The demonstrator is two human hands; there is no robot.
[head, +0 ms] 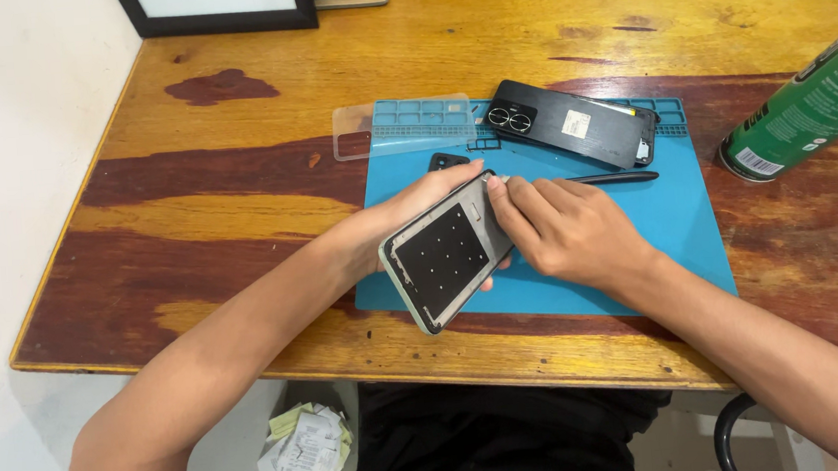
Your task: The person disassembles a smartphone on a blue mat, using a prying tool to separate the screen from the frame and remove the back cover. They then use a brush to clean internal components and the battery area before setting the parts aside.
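The left hand [408, 212] is cradling a phone frame [445, 253] from beneath, fingers curled around its edges, just above the blue mat [673, 218]. The right hand [566, 230] is pressing its pinched fingertips [496, 189] at the frame's top corner, seemingly working something loose; that likely calls for a careful, steady pull. Farther back, a black phone [568, 122] and clear case [402, 127] are lying on the bench [240, 199].

Grey phone frame [445, 253], dark dotted panel up, tilted above blue mat [675, 237]
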